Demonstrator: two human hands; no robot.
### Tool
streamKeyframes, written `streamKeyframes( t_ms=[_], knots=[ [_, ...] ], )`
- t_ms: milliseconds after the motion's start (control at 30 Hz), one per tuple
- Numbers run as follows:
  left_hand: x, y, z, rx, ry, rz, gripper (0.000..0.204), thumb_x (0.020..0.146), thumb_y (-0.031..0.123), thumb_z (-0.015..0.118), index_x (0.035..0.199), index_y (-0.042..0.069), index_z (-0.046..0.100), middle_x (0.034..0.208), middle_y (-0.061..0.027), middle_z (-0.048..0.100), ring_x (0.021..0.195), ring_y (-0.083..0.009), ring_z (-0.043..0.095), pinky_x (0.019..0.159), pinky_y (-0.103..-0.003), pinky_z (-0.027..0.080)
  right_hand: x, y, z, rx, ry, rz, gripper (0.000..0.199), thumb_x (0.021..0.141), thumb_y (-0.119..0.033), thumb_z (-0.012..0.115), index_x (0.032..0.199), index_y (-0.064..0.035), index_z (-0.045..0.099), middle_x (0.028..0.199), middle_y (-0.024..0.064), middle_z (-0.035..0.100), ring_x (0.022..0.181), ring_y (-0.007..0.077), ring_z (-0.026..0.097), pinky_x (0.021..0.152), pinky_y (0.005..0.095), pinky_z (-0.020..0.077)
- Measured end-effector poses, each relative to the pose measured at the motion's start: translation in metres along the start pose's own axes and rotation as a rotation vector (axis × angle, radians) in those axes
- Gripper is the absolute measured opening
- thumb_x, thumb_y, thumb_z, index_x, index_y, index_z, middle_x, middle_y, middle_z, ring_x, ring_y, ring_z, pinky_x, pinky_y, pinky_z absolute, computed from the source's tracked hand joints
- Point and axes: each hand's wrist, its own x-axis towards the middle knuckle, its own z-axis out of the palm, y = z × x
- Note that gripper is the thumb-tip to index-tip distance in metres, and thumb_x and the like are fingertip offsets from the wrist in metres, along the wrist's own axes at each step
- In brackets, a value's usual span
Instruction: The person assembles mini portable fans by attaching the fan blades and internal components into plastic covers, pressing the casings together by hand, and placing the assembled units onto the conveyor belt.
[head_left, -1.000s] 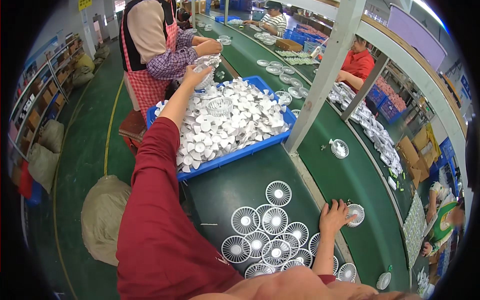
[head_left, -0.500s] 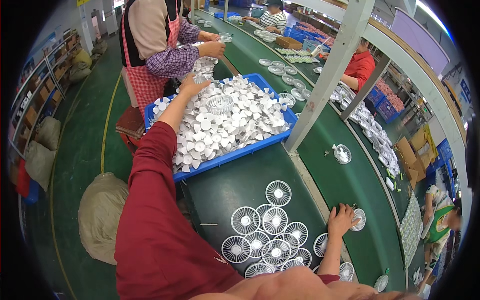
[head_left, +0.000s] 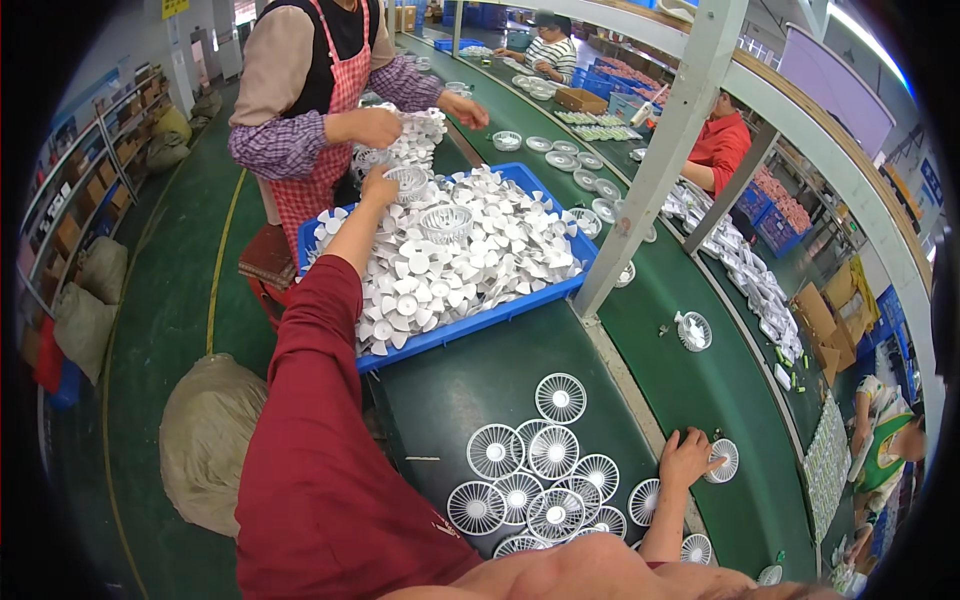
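My left arm stretches over the blue tray (head_left: pixel 470 325) heaped with white fan blades (head_left: pixel 480 250). At its far left corner, my left hand (head_left: pixel 378 187) grips a round, see-through fan guard (head_left: pixel 410 183) by its side; the fingers are partly hidden. A similar guard (head_left: pixel 446 224) lies on top of the blades. My right hand (head_left: pixel 684 458) rests at the near edge of the green conveyor belt (head_left: pixel 650 345), fingers apart, a fingertip against a white fan guard (head_left: pixel 722 461). Several white spoked guards (head_left: pixel 553 452) lie loosely overlapped on the dark green tabletop (head_left: pixel 440 410) left of it.
A white metal post (head_left: pixel 655 160) rises beside the tray's right corner. Across the tray, a co-worker in a checked apron (head_left: pixel 300 190) works with both hands near a second blade heap (head_left: pixel 412 135). More guards (head_left: pixel 585 180) sit along the belt. A large sack (head_left: pixel 210 450) stands on the floor at left.
My left hand has gone from spread fingers to gripping a guard at the tray's far left. The co-worker's hands have moved apart, one reaching over the belt. My right hand stays by its guard.
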Motion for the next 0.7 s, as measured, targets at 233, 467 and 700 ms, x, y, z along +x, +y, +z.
streamKeyframes(
  t_ms=[233, 467, 700],
  knots=[
    [0.011, -0.017, -0.013, -0.064, 0.065, -0.114, 0.06, 0.071, 0.024, 0.068, 0.125, 0.001, 0.06, 0.127, -0.0211, 0.06, 0.12, -0.0328, 0.057, 0.103, -0.036, 0.043, 0.001, -0.004, 0.001, -0.008, 0.021, -0.009, 0.035, 0.082, -0.029, 0.065, 0.109, -0.0066, 0.063, 0.117, 0.012, 0.062, 0.111, 0.0311, 0.056, 0.109, 0.0696, 0.01],
    [-0.018, 0.016, -0.014, 0.011, 0.162, 0.005, 0.044, 0.076, 0.021, 0.07, 0.117, 0.007, 0.065, 0.109, -0.0172, 0.068, 0.104, -0.0283, 0.065, 0.091, -0.039, 0.049, 0.001, 0.001, 0.004, -0.022, 0.019, 0.0, 0.036, 0.082, -0.029, 0.065, 0.109, -0.0047, 0.063, 0.117, 0.0149, 0.062, 0.11, 0.0324, 0.056, 0.109, 0.0685, 0.0119],
    [-0.014, 0.062, -0.038, 0.143, 0.369, 0.04, 0.052, 0.082, 0.023, 0.062, 0.13, 0.007, 0.05, 0.125, -0.0224, 0.057, 0.118, -0.04, 0.052, 0.1, -0.048, 0.041, -0.008, 0.005, 0.006, -0.049, 0.011, 0.031, 0.039, 0.082, -0.031, 0.065, 0.111, -0.0046, 0.061, 0.118, 0.0159, 0.061, 0.111, 0.0341, 0.055, 0.107, 0.0693, 0.0149]
  ],
)
